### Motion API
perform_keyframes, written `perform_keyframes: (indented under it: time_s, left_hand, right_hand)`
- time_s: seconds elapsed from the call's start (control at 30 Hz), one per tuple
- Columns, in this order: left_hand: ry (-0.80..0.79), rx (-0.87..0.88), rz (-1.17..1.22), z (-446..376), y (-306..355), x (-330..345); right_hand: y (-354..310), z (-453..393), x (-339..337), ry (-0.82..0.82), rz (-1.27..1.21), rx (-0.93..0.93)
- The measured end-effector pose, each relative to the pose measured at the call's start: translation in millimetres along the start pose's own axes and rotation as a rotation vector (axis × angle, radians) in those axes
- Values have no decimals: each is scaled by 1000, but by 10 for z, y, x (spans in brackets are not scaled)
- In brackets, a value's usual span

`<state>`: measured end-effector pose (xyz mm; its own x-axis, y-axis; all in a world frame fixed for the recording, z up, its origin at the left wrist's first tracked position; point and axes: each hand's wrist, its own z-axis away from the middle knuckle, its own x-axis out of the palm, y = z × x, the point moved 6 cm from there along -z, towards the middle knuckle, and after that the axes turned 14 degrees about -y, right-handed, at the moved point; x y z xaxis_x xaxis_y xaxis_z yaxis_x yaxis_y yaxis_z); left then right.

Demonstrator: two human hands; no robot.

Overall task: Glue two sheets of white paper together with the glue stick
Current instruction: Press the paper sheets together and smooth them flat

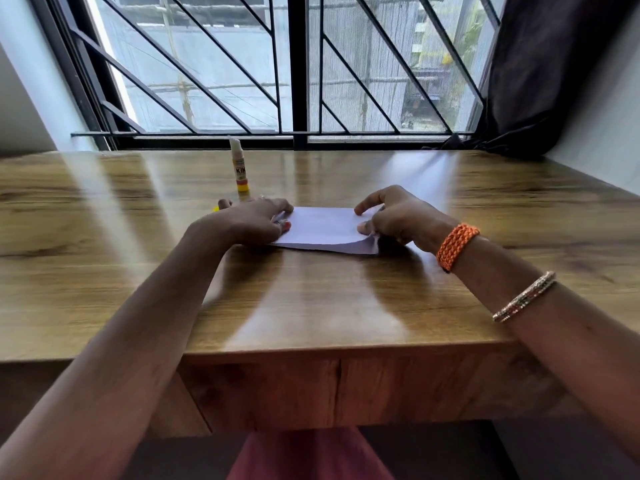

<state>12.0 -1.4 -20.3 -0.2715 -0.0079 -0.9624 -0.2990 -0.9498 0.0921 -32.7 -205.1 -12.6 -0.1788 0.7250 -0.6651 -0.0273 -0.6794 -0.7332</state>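
Observation:
White paper (323, 226) lies flat on the wooden table (311, 306), its near right corner curled up. My left hand (256, 220) grips the paper's left edge with bent fingers. My right hand (398, 216) pinches the right edge, thumb on top near the lifted corner. I cannot tell how many sheets are in the stack. The glue stick (240, 166) stands upright beyond my left hand, white body with a yellow and orange base, apart from both hands. A small yellow thing (216, 208), possibly its cap, peeks out behind my left hand.
A barred window (298, 64) runs along the table's far edge, with a dark curtain (554, 71) at the right. The table's front edge (329, 351) is close to my body. Two bracelets sit on my right wrist (457, 245).

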Motion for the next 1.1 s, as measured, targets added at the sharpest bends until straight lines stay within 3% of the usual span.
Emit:
perform_keyframes:
  time_s: [0.2,0.57,1.1]
  left_hand:
    - [-35,-23,-6,-99,3,150]
    - [-106,-62,-38,-80,92,291]
    - [-152,-86,-106,-75,42,242]
  right_hand:
    - [-13,88,18,110,235,-73]
    - [24,146,1,37,429,-13]
    - [74,72,-10,-163,448,59]
